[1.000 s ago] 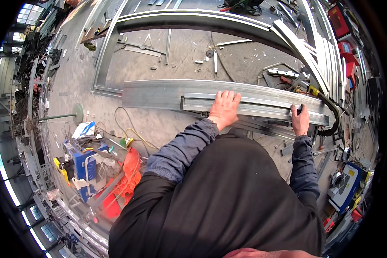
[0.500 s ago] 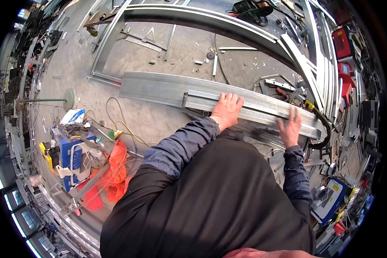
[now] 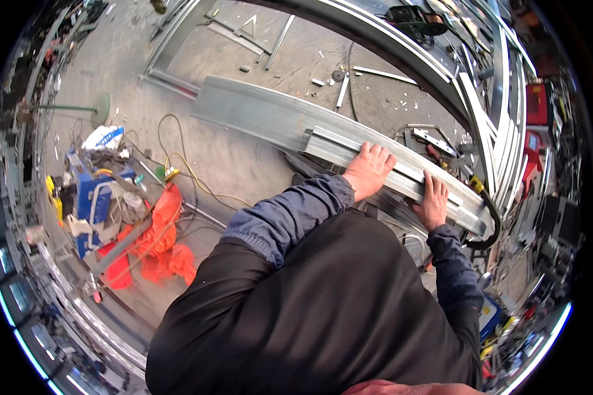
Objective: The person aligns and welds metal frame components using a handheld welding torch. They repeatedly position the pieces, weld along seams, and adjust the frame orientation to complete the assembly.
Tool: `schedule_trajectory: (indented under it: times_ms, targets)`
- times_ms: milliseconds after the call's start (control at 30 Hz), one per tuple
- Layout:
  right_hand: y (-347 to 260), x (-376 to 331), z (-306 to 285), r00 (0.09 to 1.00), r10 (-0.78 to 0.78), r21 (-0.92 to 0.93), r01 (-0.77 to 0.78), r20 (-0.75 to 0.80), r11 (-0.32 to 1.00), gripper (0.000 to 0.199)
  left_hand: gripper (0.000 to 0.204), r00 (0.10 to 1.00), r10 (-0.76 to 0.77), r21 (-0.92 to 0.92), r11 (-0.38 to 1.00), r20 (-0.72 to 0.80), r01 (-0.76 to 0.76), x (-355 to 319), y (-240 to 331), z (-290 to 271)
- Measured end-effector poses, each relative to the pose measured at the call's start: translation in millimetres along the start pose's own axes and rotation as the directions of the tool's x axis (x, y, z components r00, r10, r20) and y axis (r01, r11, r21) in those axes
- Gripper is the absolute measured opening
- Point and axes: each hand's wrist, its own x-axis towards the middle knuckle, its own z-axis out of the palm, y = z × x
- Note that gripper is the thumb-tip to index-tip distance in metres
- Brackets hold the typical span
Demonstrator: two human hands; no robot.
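A shorter grooved metal profile (image 3: 333, 146) lies along the near side of a wide galvanized steel beam (image 3: 257, 112). Both run from the left middle down to the right in front of my knees. My left hand (image 3: 370, 172) bends its fingers over the profile and grips it near its middle. Farther right, my right hand (image 3: 433, 203) rests on the same profile, fingers stretched out and thumb apart. What lies under the palms is hidden.
A steel frame (image 3: 356, 33) stands beyond the beam. Offcuts (image 3: 342, 90) litter the floor. At left are a blue-and-white machine (image 3: 93, 197), orange-red cloth (image 3: 168, 217) and a yellow cable (image 3: 194, 178). A black hose (image 3: 494, 227) curves around the beam's right end. Red machines (image 3: 539, 105) stand at far right.
My right hand has come down from a raised, spread pose onto the profile, closer to my left hand. My left hand stays on the profile. The whole view has turned and shifted a little.
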Motion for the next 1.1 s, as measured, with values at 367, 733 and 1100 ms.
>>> schedule_trajectory:
  times_ms: [367,733,1100]
  targets:
    - [-8,3,7,0.999,-0.03,-0.053,0.029,-0.019,0.998,0.119,0.039,0.999,-0.034,-0.005,0.999,-0.003,0.034,2,-2,-5]
    - [-15,5,-1,0.997,-0.038,-0.046,0.035,-0.06,0.998,0.115,0.041,1.0,0.001,-0.065,0.998,-0.003,-0.001,2,-7,-8]
    - [-7,-7,-16,0.999,-0.054,0.056,0.054,-0.001,0.997,0.107,0.035,0.992,0.129,-0.036,0.991,0.003,-0.129,9,-5,-26]
